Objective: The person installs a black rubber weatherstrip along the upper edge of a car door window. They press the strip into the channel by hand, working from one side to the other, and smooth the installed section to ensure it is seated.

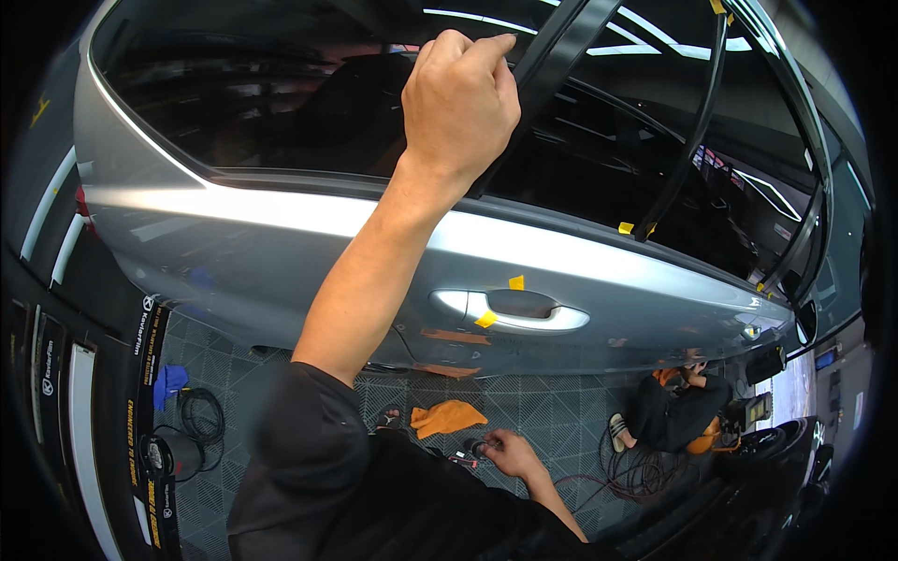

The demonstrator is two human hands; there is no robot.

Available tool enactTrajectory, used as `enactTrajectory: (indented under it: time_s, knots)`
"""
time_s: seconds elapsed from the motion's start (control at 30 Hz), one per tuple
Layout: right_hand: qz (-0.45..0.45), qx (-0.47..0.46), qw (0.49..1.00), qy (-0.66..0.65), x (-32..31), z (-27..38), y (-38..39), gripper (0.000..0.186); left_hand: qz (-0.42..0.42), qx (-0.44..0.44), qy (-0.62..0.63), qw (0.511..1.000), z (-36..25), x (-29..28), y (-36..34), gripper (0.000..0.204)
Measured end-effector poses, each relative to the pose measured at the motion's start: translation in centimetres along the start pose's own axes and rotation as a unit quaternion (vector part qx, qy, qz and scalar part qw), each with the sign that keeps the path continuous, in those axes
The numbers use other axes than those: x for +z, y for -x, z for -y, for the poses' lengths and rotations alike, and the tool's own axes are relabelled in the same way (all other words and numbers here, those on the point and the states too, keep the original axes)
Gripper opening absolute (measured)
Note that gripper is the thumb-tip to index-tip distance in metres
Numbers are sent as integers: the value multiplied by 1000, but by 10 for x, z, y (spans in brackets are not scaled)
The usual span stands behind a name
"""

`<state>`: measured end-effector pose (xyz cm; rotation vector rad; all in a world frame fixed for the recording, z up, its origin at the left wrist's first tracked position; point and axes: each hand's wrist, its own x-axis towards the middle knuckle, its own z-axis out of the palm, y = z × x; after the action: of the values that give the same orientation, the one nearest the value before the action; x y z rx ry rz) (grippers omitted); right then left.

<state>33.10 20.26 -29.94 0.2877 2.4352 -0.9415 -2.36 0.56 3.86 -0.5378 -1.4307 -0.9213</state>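
My left hand (458, 107) is raised to the rear side window (243, 103) of a silver car, beside the black door pillar (571, 28). Its fingers are curled; whatever they may hold is hidden. Below it are the door handle (552, 318), with yellow tape tabs (516, 282) on and above it, and patches of orange tape (454, 337) on the lower panel. Low down, my right hand (507, 452) has its fingers closed on a small dark object (477, 449), too small to name, over the tiled floor (374, 486).
A co-worker (678, 411) crouches at the right near coiled hoses (636, 477). An orange cloth (444, 419) lies below the door. At the left are a blue cloth (170, 381), black cable (201, 416), a cylindrical container (178, 453) and dark branded-looking panels (51, 411).
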Motion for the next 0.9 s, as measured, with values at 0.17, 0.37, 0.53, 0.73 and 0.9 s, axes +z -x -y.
enactTrajectory:
  time_s: [0.17, 0.37, 0.53, 0.73, 0.9]
  knots:
    - [17, 11, 1000, -1, -1, 0, 0, 42, 16, 48, -17, 999, 0, -2, -6, 21]
    - [24, 20, 999, 6, -6, 3, -1, 44, 56, 97, -3, 994, 3, -3, -6, 20]
    - [17, -6, 1000, 14, -10, 4, -4, 41, 2, 16, -21, 1000, 2, -5, -5, 21]
    - [13, -15, 1000, 4, -9, 2, -3, 39, 39, 32, -1, 999, -2, -5, -1, 22]
    - [12, 2, 1000, -7, -8, 0, -1, 39, 58, 72, 5, 996, 0, -5, -3, 21]
